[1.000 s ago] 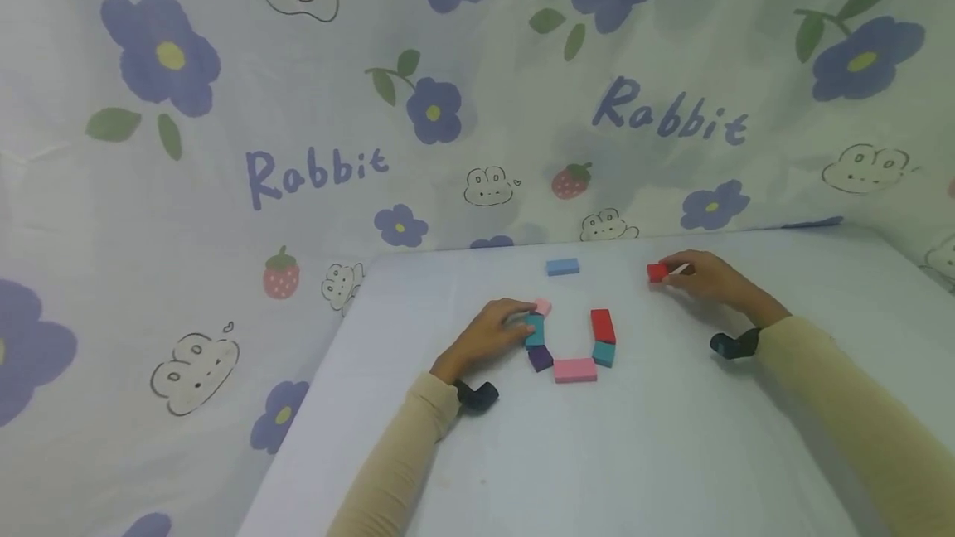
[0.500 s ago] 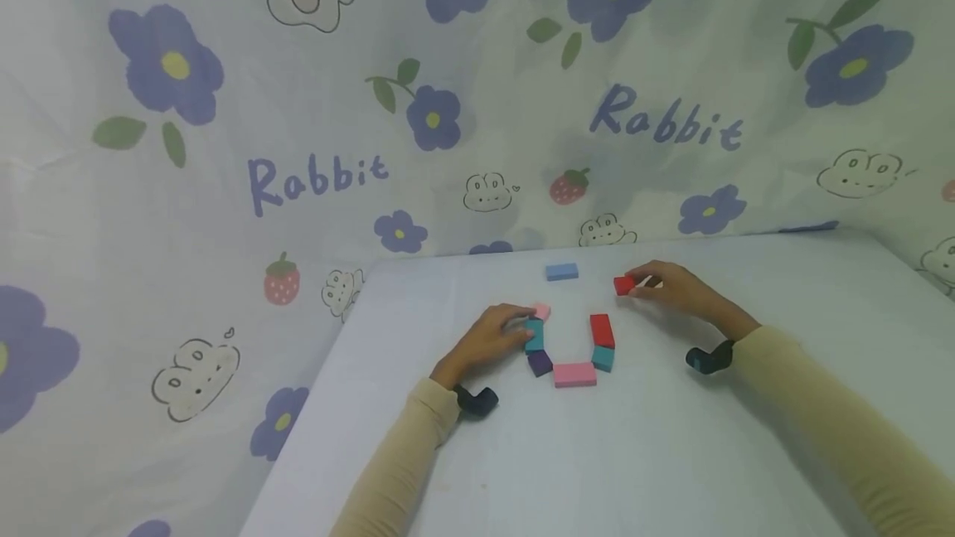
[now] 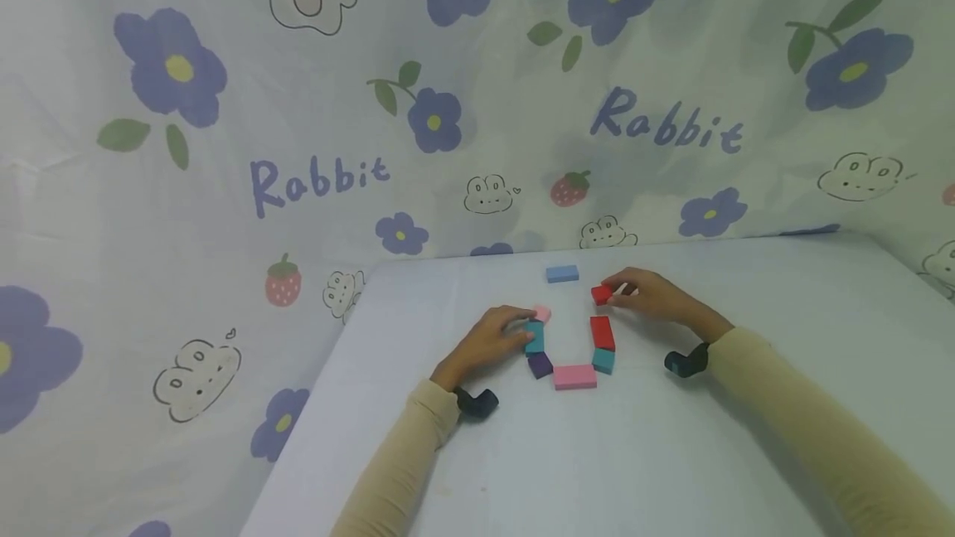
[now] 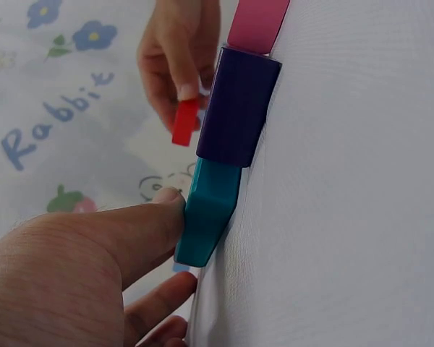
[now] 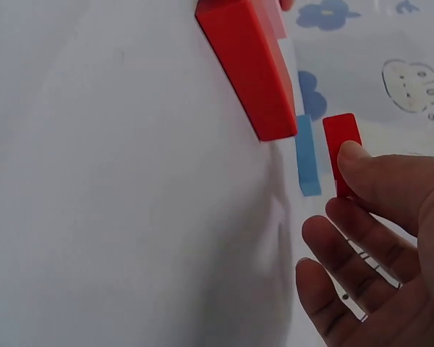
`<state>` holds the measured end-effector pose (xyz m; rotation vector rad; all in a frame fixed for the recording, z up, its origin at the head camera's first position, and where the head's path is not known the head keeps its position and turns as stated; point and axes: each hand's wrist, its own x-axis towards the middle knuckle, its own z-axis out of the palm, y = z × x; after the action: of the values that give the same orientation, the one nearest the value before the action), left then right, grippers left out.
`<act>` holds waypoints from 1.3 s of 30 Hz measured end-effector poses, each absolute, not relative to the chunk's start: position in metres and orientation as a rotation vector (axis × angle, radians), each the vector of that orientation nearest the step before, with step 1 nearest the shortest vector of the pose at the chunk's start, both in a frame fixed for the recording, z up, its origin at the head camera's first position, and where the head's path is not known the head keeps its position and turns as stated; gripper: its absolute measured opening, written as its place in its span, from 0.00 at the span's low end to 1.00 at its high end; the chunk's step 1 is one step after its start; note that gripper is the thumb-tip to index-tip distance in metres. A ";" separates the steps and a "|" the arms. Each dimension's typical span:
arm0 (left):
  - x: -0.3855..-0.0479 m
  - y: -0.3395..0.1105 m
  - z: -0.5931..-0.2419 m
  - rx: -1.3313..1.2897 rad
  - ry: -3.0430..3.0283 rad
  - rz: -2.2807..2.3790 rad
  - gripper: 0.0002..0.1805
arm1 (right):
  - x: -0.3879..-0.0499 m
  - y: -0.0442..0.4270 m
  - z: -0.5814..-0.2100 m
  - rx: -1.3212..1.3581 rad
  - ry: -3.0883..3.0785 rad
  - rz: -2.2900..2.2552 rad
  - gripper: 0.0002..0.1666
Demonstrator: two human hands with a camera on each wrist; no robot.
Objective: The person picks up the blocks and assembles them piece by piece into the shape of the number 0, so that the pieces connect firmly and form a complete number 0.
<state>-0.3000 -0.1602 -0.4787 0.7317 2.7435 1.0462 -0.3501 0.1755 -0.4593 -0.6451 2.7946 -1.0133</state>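
Note:
In the head view, blocks form a U on the white table. My left hand (image 3: 485, 344) rests at its left side, thumb against a teal block (image 3: 534, 338) and index fingertip at a small pink block (image 3: 543, 314). The left wrist view shows that thumb touching the teal block (image 4: 208, 210), other fingers loosely bent. My right hand (image 3: 656, 297) pinches a small red block (image 3: 600, 295) between thumb and fingers, just beyond a longer red block (image 3: 602, 333) on the U's right side. In the right wrist view the thumb lies over the pinched red block (image 5: 340, 134).
A purple block (image 3: 540, 365), a long pink block (image 3: 574, 377) and a second teal block (image 3: 603, 360) make up the curve's near end. Farther back lies a light blue block (image 3: 562, 273). Behind the table (image 3: 634, 454) hangs a flowered curtain (image 3: 515, 106).
My right hand has carried the small red block leftward and slightly nearer, to just beyond the longer red block. The left hand has kept its place at the teal block.

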 end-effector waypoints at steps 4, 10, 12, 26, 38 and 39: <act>-0.300 -0.161 -0.479 0.739 2.741 1.046 0.25 | -0.351 0.167 -0.461 -0.638 2.768 -0.984 0.28; -0.301 -0.161 -0.478 0.747 2.753 1.033 0.25 | -0.351 0.162 -0.462 -0.621 2.736 -0.964 0.28; -0.301 -0.161 -0.478 0.749 2.756 1.027 0.25 | -0.352 0.162 -0.462 -0.609 2.742 -0.949 0.28; -0.302 -0.162 -0.480 0.756 2.762 1.023 0.25 | -0.352 0.163 -0.466 -0.536 2.701 -0.928 0.25; -0.300 -0.161 -0.479 0.718 2.758 1.019 0.25 | -0.348 0.162 -0.469 -0.533 2.719 -0.985 0.21; -0.300 -0.161 -0.479 0.718 2.758 1.020 0.25 | -0.348 0.162 -0.469 -0.525 2.715 -0.985 0.21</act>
<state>-0.2997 -0.1607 -0.4791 0.7176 2.7576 1.0195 -0.3478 0.1623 -0.4692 -0.5248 2.7155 -0.9846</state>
